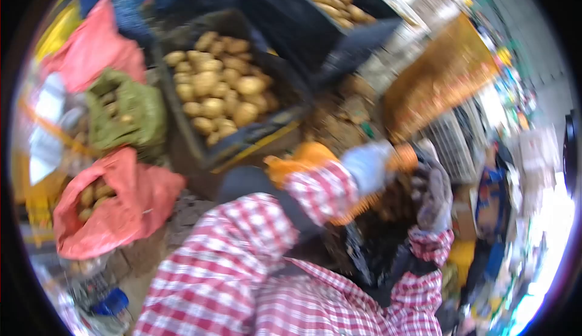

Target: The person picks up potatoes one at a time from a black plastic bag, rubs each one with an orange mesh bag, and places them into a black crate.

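My left hand (367, 167), in a pale grey-blue glove, is closed at the rim of an orange mesh bag (357, 209). Across from it, my right hand (434, 193), in a stained grey glove, has its fingers curled over the bag's far side. Orange material bunches up between the two hands. Brown lumps that look like potatoes (394, 202) show inside the bag, though blur hides their detail. Black plastic (367, 257) lies below, close to my body.
A dark crate of potatoes (218, 90) stands ahead to the left, with another potato-filled crate (330, 0) beyond. A full orange sack (442, 75) leans at the upper right beside a grey crate (451, 145). Red (115, 206) and green (130, 115) bags of potatoes sit left.
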Available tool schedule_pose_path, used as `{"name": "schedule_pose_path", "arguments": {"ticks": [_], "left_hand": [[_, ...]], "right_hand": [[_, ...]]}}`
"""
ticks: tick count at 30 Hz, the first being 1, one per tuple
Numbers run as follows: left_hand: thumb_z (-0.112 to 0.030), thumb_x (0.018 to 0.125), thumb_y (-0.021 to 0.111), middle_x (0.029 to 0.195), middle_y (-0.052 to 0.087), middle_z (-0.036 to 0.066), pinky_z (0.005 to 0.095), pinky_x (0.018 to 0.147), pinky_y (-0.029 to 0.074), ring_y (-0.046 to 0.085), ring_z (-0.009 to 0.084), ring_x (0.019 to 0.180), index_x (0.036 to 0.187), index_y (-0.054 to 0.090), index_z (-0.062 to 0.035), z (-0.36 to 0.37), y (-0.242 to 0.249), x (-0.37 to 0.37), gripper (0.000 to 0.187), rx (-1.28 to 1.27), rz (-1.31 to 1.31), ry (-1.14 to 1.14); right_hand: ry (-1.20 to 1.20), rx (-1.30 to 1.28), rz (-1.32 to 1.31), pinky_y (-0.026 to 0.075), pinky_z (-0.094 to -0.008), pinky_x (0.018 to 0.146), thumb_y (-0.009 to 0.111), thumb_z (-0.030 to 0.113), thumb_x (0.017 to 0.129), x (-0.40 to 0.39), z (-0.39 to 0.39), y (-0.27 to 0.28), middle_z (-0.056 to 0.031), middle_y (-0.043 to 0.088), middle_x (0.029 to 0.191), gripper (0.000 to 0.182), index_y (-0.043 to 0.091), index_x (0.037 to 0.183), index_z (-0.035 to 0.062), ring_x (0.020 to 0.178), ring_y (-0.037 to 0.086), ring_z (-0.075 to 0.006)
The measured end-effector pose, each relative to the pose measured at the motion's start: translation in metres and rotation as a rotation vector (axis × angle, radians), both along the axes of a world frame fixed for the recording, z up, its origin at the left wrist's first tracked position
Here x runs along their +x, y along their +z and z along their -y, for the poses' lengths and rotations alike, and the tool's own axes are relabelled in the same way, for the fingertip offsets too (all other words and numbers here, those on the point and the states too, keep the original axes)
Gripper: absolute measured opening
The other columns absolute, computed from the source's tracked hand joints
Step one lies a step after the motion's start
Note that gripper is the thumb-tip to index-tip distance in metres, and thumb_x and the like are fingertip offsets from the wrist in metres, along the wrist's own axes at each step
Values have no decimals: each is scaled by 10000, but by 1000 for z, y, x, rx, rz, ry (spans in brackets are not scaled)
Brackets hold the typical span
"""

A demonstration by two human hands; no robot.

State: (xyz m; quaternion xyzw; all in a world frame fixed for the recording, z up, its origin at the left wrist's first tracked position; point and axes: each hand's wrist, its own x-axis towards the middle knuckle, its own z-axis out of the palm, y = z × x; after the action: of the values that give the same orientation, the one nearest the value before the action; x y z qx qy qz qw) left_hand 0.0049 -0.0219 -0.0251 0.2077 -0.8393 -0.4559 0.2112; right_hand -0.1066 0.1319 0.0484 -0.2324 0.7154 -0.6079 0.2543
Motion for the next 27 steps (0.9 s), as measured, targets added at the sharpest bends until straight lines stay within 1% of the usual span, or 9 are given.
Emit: {"name": "schedule_pose_path", "arguments": {"ticks": [2, 7, 9, 13, 15, 20, 23, 26, 27], "left_hand": [[-326, 819, 706, 898, 648, 204, 448, 767, 524, 638, 401, 862, 964, 573, -37, 11, -17, -9, 349, -120, -218, 113], [-8, 889, 675, 1078, 613, 71, 239, 786, 539, 620, 130, 900, 1263, 488, -8, 24, 17, 2, 418, 828, -491, -15], [23, 900, 638, 1108, 612, 99, 263, 838, 559, 636, 168, 958, 1277, 483, 5, 36, 22, -13, 408, 931, -611, -2], [85, 889, 608, 1128, 613, 123, 260, 885, 554, 645, 182, 1005, 1280, 471, 37, 34, 29, -23, 417, 776, -587, 68], [67, 903, 613, 1133, 615, 114, 251, 882, 542, 638, 161, 1000, 1275, 479, 34, 27, 32, -27, 397, 643, -519, 82], [58, 900, 630, 1154, 614, 106, 252, 893, 530, 626, 147, 1019, 1281, 487, 25, 25, 29, -30, 408, 507, -404, 199], [59, 892, 638, 1171, 614, 99, 260, 917, 522, 624, 150, 1033, 1292, 487, 21, 31, 18, -31, 430, 462, -369, 244], [43, 891, 645, 1181, 619, 98, 262, 913, 517, 623, 147, 1032, 1287, 504, 16, 27, 19, -34, 421, 328, -261, 301], [40, 892, 646, 1174, 623, 92, 264, 905, 517, 623, 143, 1029, 1281, 512, 11, 25, 22, -37, 413, 321, -223, 312]], "right_hand": [[-143, 17, 40, 485, -223, 608, 554, 284, 991, -22, -39, -17, -94, 659, 1107, 432, 511, 1340, 33, 798, 646, -139], [-397, 191, 164, 522, -263, 617, 583, 204, 943, -84, -125, -83, -124, 669, 1042, 422, 516, 1314, 16, 784, 664, -181], [-382, 325, 253, 526, -276, 613, 596, 166, 919, -117, -147, -110, -124, 674, 1028, 427, 514, 1312, 21, 768, 665, -187], [-379, 540, 374, 527, -277, 588, 641, 76, 864, -147, -167, -210, -114, 666, 1010, 473, 505, 1314, 29, 713, 656, -184], [-240, 547, 302, 542, -373, 647, 584, 244, 926, -156, -177, -277, -121, 650, 959, 431, 524, 1280, 5, 748, 657, -228], [-29, 919, 185, 416, -417, 664, 377, 561, 927, -156, -148, -400, -140, 629, 909, 644, 591, 1189, 13, 766, 516, -299], [642, 1088, -204, 480, -428, 708, 539, 389, 896, -154, -112, -397, -169, 651, 895, 434, 629, 1111, 23, 831, 605, -332], [444, 1227, -430, 521, -405, 843, 644, 175, 837, -113, -68, -386, -232, 615, 1075, 464, 533, 1288, 157, 1067, 614, -341], [179, 1192, -455, 518, -414, 855, 641, 162, 839, -105, -63, -385, -237, 594, 1118, 485, 518, 1308, 188, 1075, 605, -359]]}}
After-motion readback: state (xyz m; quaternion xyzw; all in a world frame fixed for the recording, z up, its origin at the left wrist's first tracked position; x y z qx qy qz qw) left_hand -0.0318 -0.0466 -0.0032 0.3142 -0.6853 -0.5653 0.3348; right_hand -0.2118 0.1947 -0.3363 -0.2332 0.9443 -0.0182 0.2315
